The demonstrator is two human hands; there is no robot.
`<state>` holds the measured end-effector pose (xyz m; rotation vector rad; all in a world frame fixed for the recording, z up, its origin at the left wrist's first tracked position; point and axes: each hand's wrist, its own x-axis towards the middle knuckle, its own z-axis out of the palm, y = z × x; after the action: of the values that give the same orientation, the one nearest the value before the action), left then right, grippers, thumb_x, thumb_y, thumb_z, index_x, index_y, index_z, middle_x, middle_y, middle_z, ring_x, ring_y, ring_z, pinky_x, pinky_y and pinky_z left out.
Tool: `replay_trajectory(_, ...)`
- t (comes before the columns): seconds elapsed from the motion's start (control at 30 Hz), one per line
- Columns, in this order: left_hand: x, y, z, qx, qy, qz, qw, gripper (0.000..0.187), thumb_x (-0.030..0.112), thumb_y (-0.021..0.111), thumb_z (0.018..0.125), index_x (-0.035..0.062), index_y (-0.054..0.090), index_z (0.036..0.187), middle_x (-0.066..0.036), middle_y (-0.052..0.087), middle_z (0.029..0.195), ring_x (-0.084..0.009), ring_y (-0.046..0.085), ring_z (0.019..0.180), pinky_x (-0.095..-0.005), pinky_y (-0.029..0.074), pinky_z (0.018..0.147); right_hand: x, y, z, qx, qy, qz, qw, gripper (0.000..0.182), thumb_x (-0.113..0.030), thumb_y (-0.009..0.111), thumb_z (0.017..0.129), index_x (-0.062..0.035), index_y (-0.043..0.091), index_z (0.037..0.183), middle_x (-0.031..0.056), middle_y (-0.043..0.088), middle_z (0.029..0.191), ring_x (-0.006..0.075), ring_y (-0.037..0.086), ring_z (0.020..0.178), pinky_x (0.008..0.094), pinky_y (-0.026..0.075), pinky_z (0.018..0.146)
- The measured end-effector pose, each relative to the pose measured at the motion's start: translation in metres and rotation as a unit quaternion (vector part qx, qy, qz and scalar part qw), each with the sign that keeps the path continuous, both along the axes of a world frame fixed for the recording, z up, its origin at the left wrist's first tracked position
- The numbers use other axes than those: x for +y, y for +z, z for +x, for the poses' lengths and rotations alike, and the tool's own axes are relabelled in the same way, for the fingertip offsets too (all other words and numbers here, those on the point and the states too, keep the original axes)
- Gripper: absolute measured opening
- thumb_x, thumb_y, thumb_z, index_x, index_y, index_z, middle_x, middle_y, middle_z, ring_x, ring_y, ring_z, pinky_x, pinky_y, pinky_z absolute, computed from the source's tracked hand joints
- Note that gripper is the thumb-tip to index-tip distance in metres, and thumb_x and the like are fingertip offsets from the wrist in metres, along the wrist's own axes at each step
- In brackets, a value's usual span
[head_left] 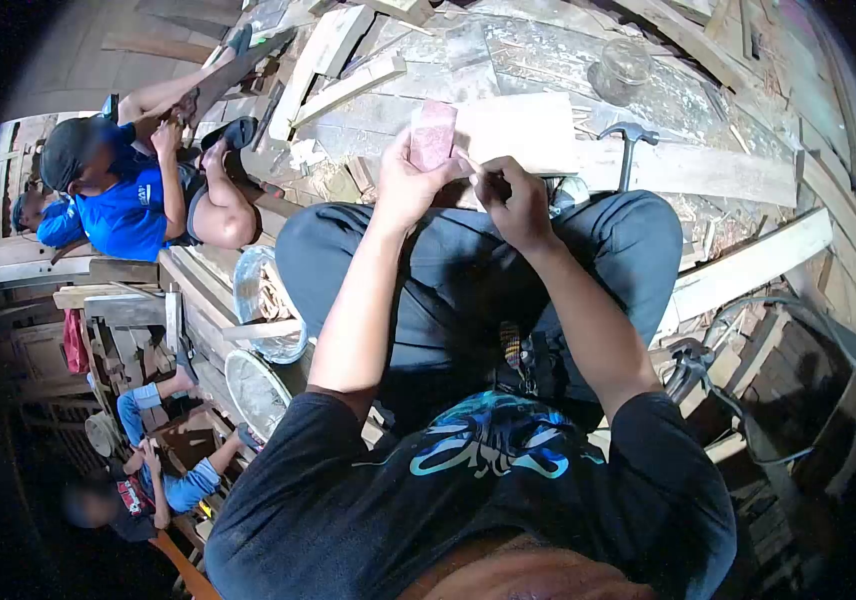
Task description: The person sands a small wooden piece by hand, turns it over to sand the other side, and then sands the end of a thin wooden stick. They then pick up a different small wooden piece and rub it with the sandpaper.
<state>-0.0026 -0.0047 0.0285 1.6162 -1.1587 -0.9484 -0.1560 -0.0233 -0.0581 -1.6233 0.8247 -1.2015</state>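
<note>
Above my lap, my left hand [416, 178] holds a flat reddish rectangular block [433, 135] upright between thumb and fingers. Close beside it on the right, my right hand [516, 200] is closed, with its fingertips pinched on a small thin light-coloured piece [468, 162] that reaches toward my left thumb. What that piece is cannot be made out. Just beyond both hands lies a pale, brightly lit board [523, 125]. A claw hammer [629, 150] rests on the wood to the right, its head pointing away from my knee.
A person in a blue shirt [128, 205] sits at the upper left; another person [153, 490] sits at the lower left. Buckets [258, 390] stand by my left leg. Planks [748, 265] and a metal tool [690, 360] lie at the right, a glass jar [626, 65] beyond.
</note>
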Motion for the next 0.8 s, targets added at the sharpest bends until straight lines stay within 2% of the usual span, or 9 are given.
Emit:
replay_trajectory(0.2,0.0,0.001,0.002,0.095,0.025,-0.018,0.995,0.038,0.002,0.077,0.075,0.0016,0.06,0.109,-0.004,0.067,0.096,-0.0109,0.063,0.085,-0.0264,0.051,0.08,0.001,0.013,-0.005,0.016,-0.012,0.007,1.0,0.015,-0.004,0.069,0.084,-0.0028,0.057,0.09,0.0114,0.065,0.073,0.0227,0.068,0.068,0.033,0.051,0.061)
replay_trajectory(0.3,0.0,0.0,0.002,0.033,0.017,-0.011,0.999,0.04,0.001,0.077,0.075,0.0013,0.059,0.111,-0.005,0.067,0.097,-0.0113,0.063,0.086,-0.0265,0.051,0.081,0.001,0.015,-0.005,0.011,-0.004,0.017,1.0,0.015,-0.004,0.07,0.083,-0.0032,0.056,0.09,0.012,0.065,0.073,0.0236,0.068,0.067,0.0334,0.051,0.06)
replay_trajectory(0.43,0.0,0.005,-0.004,0.068,-0.008,-0.015,0.998,0.04,-0.001,0.075,0.075,0.0004,0.06,0.113,-0.005,0.066,0.101,-0.0111,0.062,0.092,-0.0272,0.05,0.084,0.0,0.009,-0.001,0.015,-0.038,-0.026,0.999,0.015,-0.004,0.07,0.083,-0.0036,0.057,0.091,0.0151,0.065,0.075,0.0279,0.069,0.07,0.035,0.052,0.061)
replay_trajectory(0.5,-0.001,-0.001,-0.002,-0.058,-0.004,0.02,0.998,0.041,-0.004,0.072,0.075,0.0002,0.059,0.114,-0.004,0.066,0.103,-0.0108,0.062,0.093,-0.0278,0.05,0.085,0.001,0.01,-0.002,0.029,-0.036,-0.009,0.999,0.016,-0.003,0.07,0.082,-0.0035,0.057,0.092,0.0161,0.065,0.076,0.0295,0.069,0.072,0.0352,0.052,0.063)
replay_trajectory(0.57,-0.001,-0.009,-0.001,0.08,-0.01,-0.011,0.997,0.042,-0.003,0.073,0.074,0.0004,0.059,0.113,-0.003,0.066,0.102,-0.0107,0.062,0.093,-0.0275,0.05,0.084,0.0,0.0,0.0,0.025,-0.028,0.0,0.999,0.017,-0.002,0.069,0.08,-0.0036,0.057,0.093,0.0169,0.065,0.079,0.031,0.069,0.075,0.0376,0.052,0.064)
replay_trajectory(0.67,0.0,-0.005,-0.004,0.083,-0.004,-0.031,0.996,0.041,-0.003,0.073,0.075,0.0006,0.059,0.113,-0.003,0.066,0.102,-0.0105,0.062,0.092,-0.027,0.05,0.083,0.003,0.003,-0.001,0.02,-0.039,-0.028,0.999,0.017,-0.002,0.068,0.08,-0.0032,0.056,0.092,0.0171,0.063,0.078,0.0336,0.067,0.074,0.0397,0.052,0.064)
replay_trajectory(0.7,0.0,0.001,-0.001,-0.028,0.008,0.03,0.999,0.04,-0.002,0.072,0.075,0.0005,0.059,0.113,-0.003,0.066,0.101,-0.0103,0.062,0.09,-0.0267,0.05,0.082,0.004,0.002,0.0,0.028,-0.044,-0.042,0.998,0.017,-0.002,0.068,0.08,-0.0031,0.056,0.092,0.0172,0.063,0.077,0.0343,0.067,0.074,0.04,0.052,0.064)
replay_trajectory(0.77,-0.001,-0.007,-0.002,0.062,0.009,-0.045,0.997,0.038,-0.002,0.072,0.076,0.0002,0.059,0.111,-0.003,0.066,0.098,-0.0098,0.062,0.088,-0.026,0.051,0.081,0.001,0.003,0.001,0.041,-0.056,-0.067,0.995,0.017,-0.003,0.068,0.08,-0.0031,0.056,0.092,0.0174,0.063,0.077,0.0352,0.066,0.074,0.0405,0.052,0.064)
replay_trajectory(0.8,-0.001,-0.007,-0.001,0.051,0.011,-0.041,0.998,0.038,-0.002,0.072,0.075,0.0002,0.059,0.111,-0.003,0.066,0.098,-0.0099,0.062,0.088,-0.026,0.05,0.081,0.002,0.003,0.001,0.046,-0.059,-0.074,0.994,0.017,-0.003,0.068,0.08,-0.0032,0.056,0.092,0.0175,0.062,0.077,0.0355,0.066,0.074,0.0405,0.051,0.064)
